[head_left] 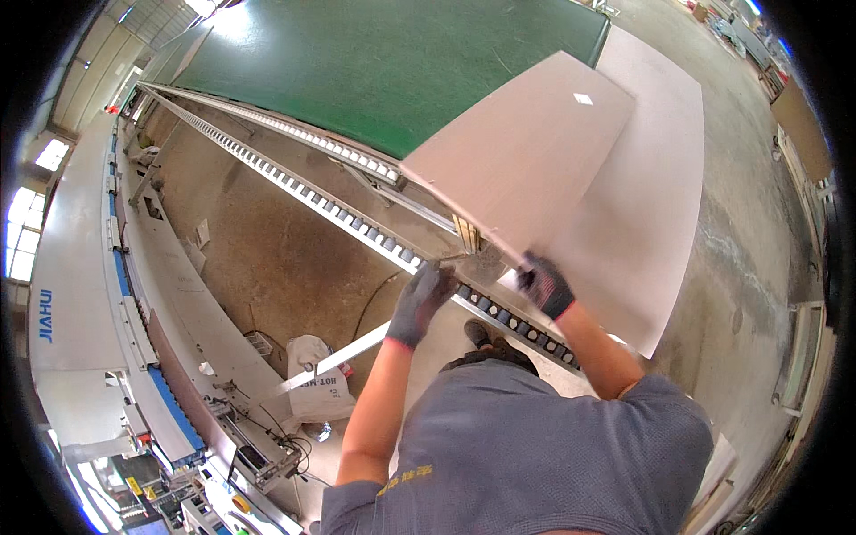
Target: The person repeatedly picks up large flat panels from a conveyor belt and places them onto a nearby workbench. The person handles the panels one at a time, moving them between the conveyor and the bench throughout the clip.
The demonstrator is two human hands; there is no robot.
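My right hand (pixel 547 285) is pinching the brown panel (pixel 526 147), toward one o'clock; a slack edge grip could be letting it slip. My left hand (pixel 424 299) is blurring; fingers, can't tell.

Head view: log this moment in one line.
right hand: grips brown panel | left hand: at roller rail | brown panel: overlaps pale board
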